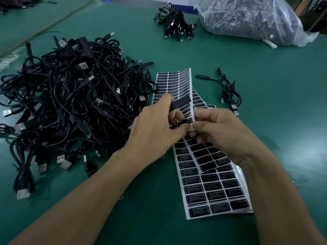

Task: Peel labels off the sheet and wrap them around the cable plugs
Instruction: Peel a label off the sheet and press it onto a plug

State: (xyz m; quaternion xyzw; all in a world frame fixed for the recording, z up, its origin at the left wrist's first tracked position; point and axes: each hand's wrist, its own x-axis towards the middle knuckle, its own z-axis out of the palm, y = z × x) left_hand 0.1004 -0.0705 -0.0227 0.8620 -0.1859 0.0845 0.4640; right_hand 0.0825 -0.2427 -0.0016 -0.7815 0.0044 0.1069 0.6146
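My left hand (157, 126) grips a black cable plug (180, 103) between its fingers, the plug sticking out to the upper right. That hand's thumb also meets my right hand (219, 131) at the white edge of a label sheet (178, 82), which both hands pinch and lift. This sheet of black labels curls up and away from me. More label sheets (214, 184) lie flat on the green table (265, 85) beneath my hands and run toward me.
A big heap of black USB cables (67, 99) lies at the left. A few cables (228, 89) lie right of the sheets. A smaller bundle (175, 23) and a clear plastic bag of cables (251, 18) sit at the back.
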